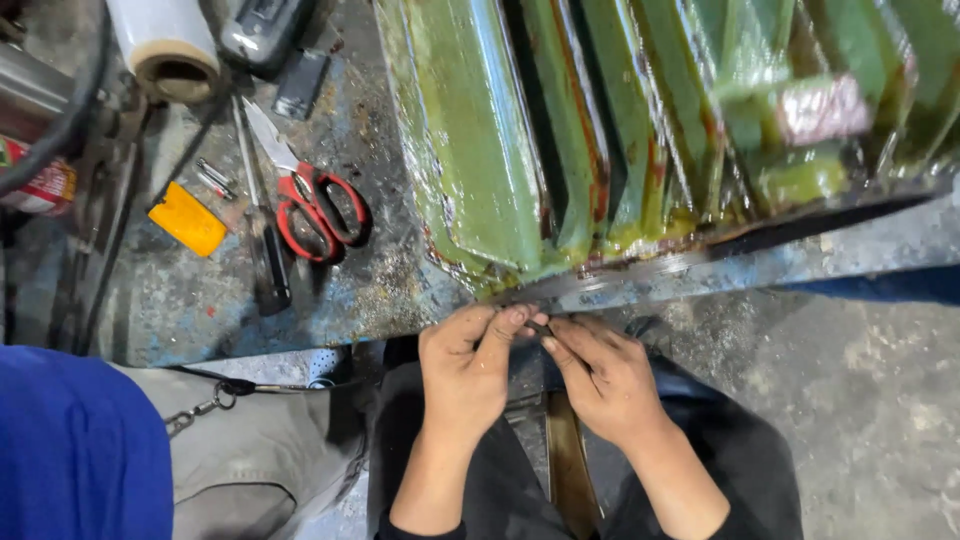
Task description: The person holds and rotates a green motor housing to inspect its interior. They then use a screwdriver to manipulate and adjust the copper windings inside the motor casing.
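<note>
The small dark piece point(538, 327) sits pinched between the fingertips of both hands, just below the near edge of the workbench point(300, 300) and above the person's lap. It is thin, short and dark, mostly hidden by the fingers, so its exact kind is hard to tell. The left hand point(468, 365) closes thumb and forefinger on one end; the right hand point(600, 375) grips the other end the same way. By the look of it, the handling of this piece is underway and not finished: it is joined to nothing visible. Right above stands a big green ribbed metal casing point(560, 130), rust-streaked and wrapped in clear film. Red-handled scissors point(315, 205), a screwdriver point(262, 240) and a film roll point(165, 40) lie untouched to the left.
</note>
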